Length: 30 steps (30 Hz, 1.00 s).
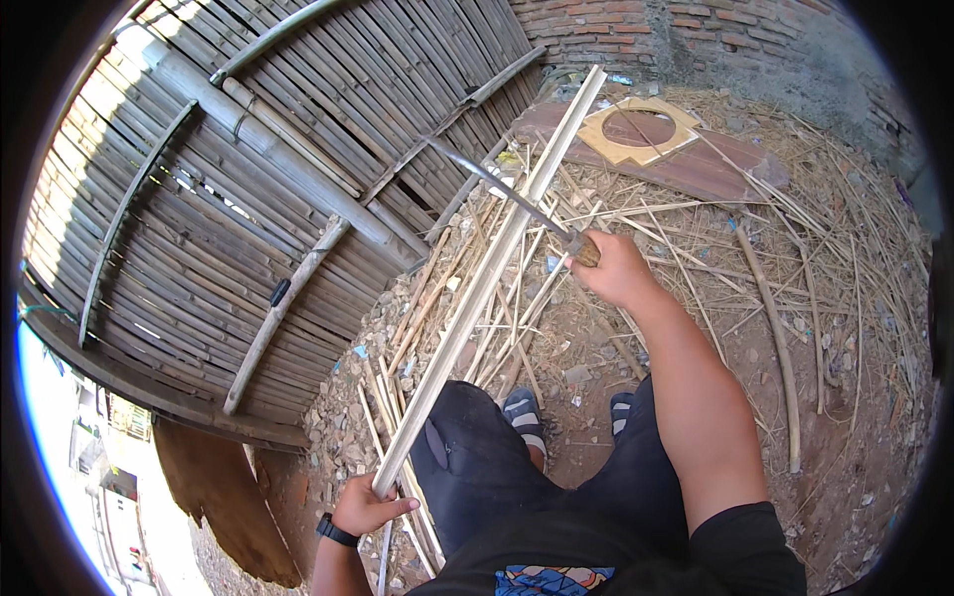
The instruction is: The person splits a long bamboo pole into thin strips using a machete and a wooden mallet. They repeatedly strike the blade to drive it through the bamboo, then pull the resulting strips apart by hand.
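A long, pale split-bamboo strip [462, 343] slants from low left up to the far middle, passing over my left thigh. My left hand [366, 505], with a black watch on its wrist, is closed around the strip's near end. In my right hand [618, 270] is the wooden handle of a long-bladed machete [480, 171]. Its narrow blade points to the far left and crosses the strip in the strip's upper half. Whether the edge is cutting into the bamboo I cannot tell.
A slatted bamboo wall [248, 209] rises on the left, and a brick wall [586, 35] stands at the back. Loose bamboo strips [517, 308] litter the stony ground before my feet. Farther off, a yellowish board with a round hole [596, 136] lies on a reddish-brown panel [730, 177].
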### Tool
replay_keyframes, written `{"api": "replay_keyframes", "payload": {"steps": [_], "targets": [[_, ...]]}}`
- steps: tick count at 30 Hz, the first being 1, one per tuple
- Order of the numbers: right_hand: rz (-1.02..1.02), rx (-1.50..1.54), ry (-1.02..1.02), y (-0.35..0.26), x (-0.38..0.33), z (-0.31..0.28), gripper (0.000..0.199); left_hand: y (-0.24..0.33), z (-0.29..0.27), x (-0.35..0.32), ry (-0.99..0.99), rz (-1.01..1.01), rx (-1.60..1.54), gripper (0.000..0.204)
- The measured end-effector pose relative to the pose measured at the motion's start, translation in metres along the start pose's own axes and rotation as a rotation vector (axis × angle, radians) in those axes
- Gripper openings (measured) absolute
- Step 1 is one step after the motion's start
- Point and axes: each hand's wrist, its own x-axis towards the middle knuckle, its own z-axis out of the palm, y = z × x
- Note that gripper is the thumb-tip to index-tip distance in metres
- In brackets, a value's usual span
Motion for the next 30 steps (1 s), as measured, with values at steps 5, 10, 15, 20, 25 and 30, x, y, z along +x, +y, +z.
{"api": "replay_keyframes", "payload": {"steps": [5, 10, 15, 20, 25, 30], "targets": [[-0.559, -0.197, -0.174, -0.054, -0.023, 0.027, 0.015, 0.01, 0.006, 0.008, -0.001, 0.059, 0.011, 0.036], [-0.283, -0.152, -0.006, -0.026, -0.006, 0.011, 0.012, 0.035, -0.003, -0.003, 0.028, -0.002, 0.074, 0.036], [0.559, 0.113, 0.363, 0.041, 0.019, -0.027, 0.028, 0.01, -0.017, -0.018, 0.088, 0.01, -0.021, 0.036], [0.569, 0.528, 0.648, 0.068, 0.023, -0.04, 0.032, 0.021, -0.005, -0.002, 0.116, 0.072, 0.112, 0.038], [0.444, 0.411, 0.615, 0.056, 0.02, -0.047, 0.031, 0.078, -0.005, 0.032, 0.151, 0.166, 0.277, 0.041], [0.293, 0.363, 0.504, 0.02, 0.011, -0.048, 0.031, 0.115, -0.008, 0.096, 0.273, 0.369, 0.391, 0.048]]}}
